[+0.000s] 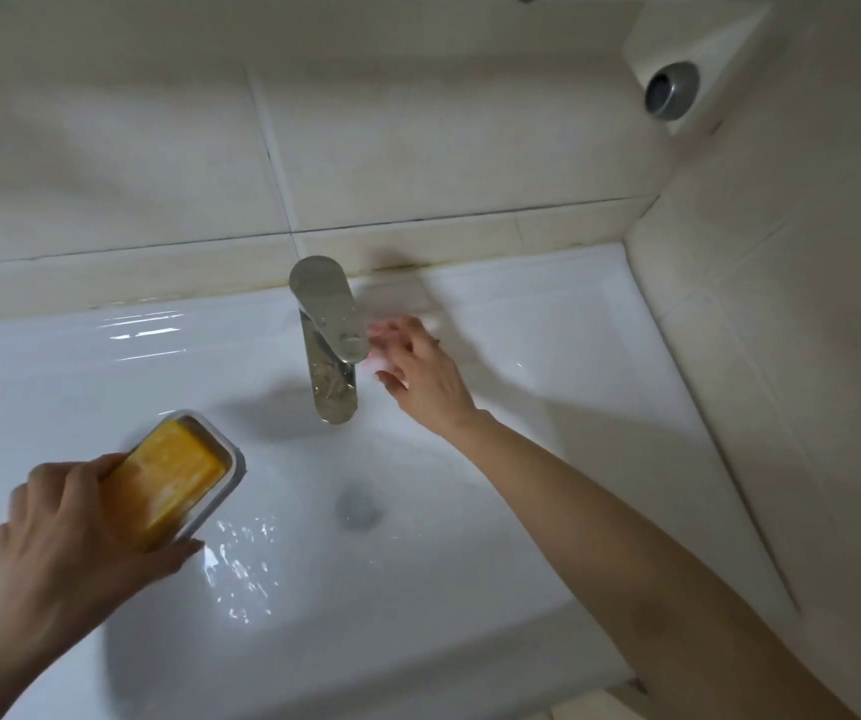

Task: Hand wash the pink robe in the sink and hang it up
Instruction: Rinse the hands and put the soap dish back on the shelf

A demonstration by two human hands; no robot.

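Robe cannot be placed from this view; sink wet below you; your left hand grips a soap dish holding yellow soap; your right hand, fingers loosely spread, reaches beside the tap.

The left hand grips a white soap dish holding a yellow bar of soap, below and left of the chrome faucet, over the white sink. The right hand reaches just right of the faucet, fingers spread. A blurred pink patch at its fingertips may be a reflection. The drain lies below the faucet's spout.
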